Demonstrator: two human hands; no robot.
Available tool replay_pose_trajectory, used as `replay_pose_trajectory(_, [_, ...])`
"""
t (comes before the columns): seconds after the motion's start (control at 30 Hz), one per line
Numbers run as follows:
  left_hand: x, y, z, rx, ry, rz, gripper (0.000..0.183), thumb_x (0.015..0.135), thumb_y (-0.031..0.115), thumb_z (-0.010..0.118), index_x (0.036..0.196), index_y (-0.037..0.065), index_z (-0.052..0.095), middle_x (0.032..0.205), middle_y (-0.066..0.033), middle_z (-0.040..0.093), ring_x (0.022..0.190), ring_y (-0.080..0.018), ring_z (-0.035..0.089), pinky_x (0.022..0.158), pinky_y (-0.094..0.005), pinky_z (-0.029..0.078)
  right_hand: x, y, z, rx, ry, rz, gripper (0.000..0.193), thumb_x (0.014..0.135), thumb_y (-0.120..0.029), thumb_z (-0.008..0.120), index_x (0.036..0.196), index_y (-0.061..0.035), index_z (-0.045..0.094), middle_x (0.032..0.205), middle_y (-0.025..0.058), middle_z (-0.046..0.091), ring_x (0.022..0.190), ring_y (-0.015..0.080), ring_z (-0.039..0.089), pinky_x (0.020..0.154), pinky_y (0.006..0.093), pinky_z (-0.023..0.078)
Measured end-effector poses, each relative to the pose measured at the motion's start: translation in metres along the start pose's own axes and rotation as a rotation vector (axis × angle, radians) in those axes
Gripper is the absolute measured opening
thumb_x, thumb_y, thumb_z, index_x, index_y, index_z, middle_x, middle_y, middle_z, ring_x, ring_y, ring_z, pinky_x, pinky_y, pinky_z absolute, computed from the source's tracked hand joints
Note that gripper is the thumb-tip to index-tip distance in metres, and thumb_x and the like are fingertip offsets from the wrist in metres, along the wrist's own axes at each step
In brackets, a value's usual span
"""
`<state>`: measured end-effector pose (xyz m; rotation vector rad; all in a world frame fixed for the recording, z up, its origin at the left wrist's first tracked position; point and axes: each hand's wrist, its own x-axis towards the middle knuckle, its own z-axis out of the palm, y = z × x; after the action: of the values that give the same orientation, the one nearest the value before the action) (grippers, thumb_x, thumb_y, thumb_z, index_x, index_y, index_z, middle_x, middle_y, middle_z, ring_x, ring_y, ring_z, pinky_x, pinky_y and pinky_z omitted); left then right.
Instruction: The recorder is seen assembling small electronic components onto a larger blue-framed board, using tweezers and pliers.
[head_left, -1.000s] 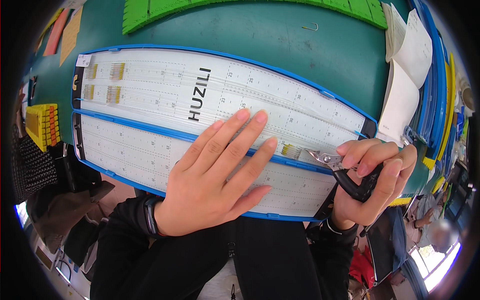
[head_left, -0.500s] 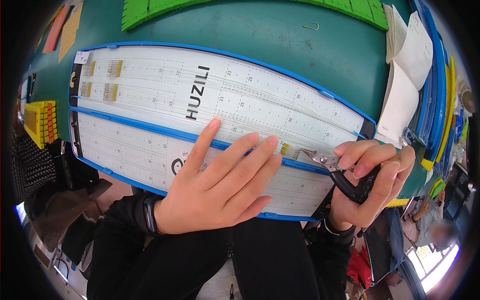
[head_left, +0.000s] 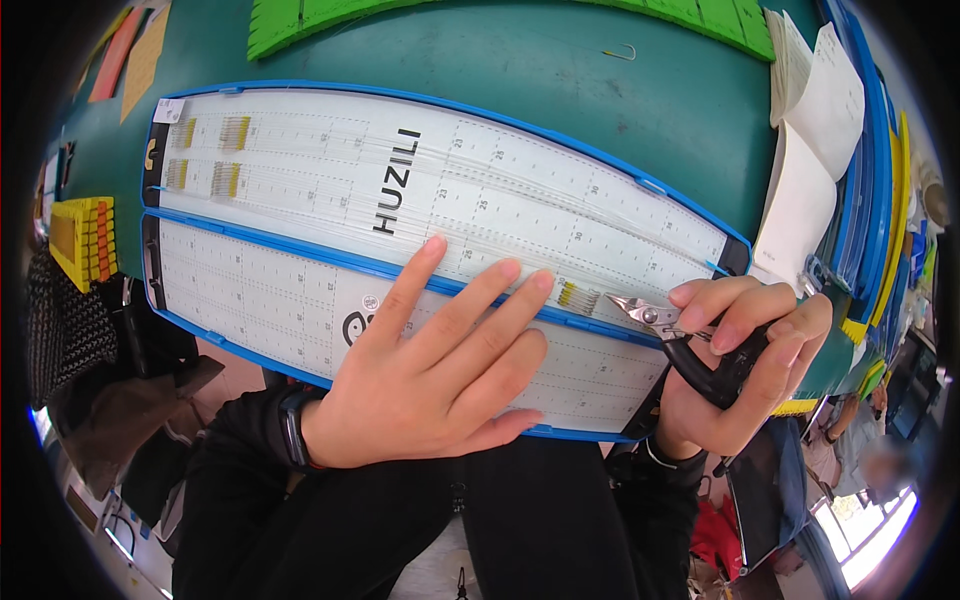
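Observation:
A long blue-edged rig box (head_left: pixel 420 97) lies unfolded across my lap and the table edge, with white ruled inner boards. Clear fishing lines run along its upper half. Small groups of fish hooks (head_left: pixel 229 180) sit at its left end, and another group of hooks (head_left: pixel 578 299) lies near the right end. My left hand (head_left: pixel 430 370) is spread flat, its fingertips resting on the lines and the middle hinge. Wrapped round the black handles of small cutting pliers (head_left: pixel 655 318), my right hand (head_left: pixel 755 340) keeps the metal jaws just right of the nearer hooks.
Beyond the box, a green foam strip (head_left: pixel 500 18) and one loose hook (head_left: pixel 620 52) lie on the dark green table (head_left: pixel 690 100). An open notebook (head_left: pixel 800 190) is at the right, beside stacked blue and yellow cases (head_left: pixel 875 180). A yellow rack (head_left: pixel 85 240) stands at left.
The pliers' jaws have drawn slightly right, away from the nearer hooks. My left hand stays almost in place on the lines.

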<state>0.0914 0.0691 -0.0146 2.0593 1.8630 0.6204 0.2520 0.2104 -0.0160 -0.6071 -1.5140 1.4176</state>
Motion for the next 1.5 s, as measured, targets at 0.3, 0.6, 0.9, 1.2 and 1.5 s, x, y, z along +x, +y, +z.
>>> replay_pose_trajectory(0.3, [-0.004,0.001,0.001,0.058,-0.108,0.035,0.06,0.072,0.064,0.065,0.089,0.008,0.055,0.132,-0.0147,0.054,0.128,-0.0299,0.046,0.108,-0.0559,0.028,0.0,-0.004,0.002,-0.046,-0.07,0.051,0.017,0.1,-0.022,0.035,0.09,-0.007,0.033,0.07,0.0089,0.045,0.062,0.0216,0.053,0.07,0.0425,0.053])
replay_pose_trajectory(0.6, [-0.005,0.002,0.003,0.087,-0.112,0.01,0.058,0.065,0.061,0.065,0.093,0.012,0.049,0.139,-0.0117,0.048,0.13,-0.0282,0.043,0.108,-0.0567,0.03,-0.001,-0.003,0.0,-0.028,0.007,0.047,0.02,0.098,-0.017,0.04,0.089,-0.0032,0.029,0.065,0.0101,0.047,0.058,0.0226,0.059,0.067,0.0395,0.054])
replay_pose_trajectory(0.9, [-0.004,0.003,0.003,0.092,-0.075,0.009,0.057,0.074,0.064,0.063,0.079,0.01,0.046,0.131,-0.0123,0.057,0.127,-0.0285,0.047,0.108,-0.0549,0.029,-0.003,-0.002,0.003,0.002,0.041,0.043,0.019,0.098,-0.016,0.04,0.089,-0.0034,0.029,0.064,0.0095,0.046,0.057,0.0222,0.059,0.068,0.0384,0.054])
replay_pose_trajectory(1.2, [-0.006,0.001,0.006,0.115,-0.085,0.014,0.057,0.067,0.063,0.062,0.09,0.013,0.048,0.137,-0.0103,0.051,0.129,-0.0262,0.045,0.107,-0.057,0.032,-0.002,-0.002,0.004,-0.011,0.044,0.045,0.021,0.097,-0.017,0.041,0.088,-0.003,0.029,0.064,0.0101,0.046,0.058,0.0222,0.059,0.065,0.0366,0.053])
replay_pose_trajectory(1.5, [-0.007,0.001,0.008,0.082,-0.041,0.012,0.057,0.067,0.061,0.063,0.09,0.011,0.044,0.136,-0.0143,0.051,0.127,-0.0292,0.047,0.107,-0.0571,0.031,-0.002,-0.001,0.001,-0.027,0.011,0.039,0.022,0.097,-0.018,0.041,0.087,-0.0027,0.029,0.064,0.0104,0.047,0.059,0.0226,0.06,0.066,0.0391,0.055])
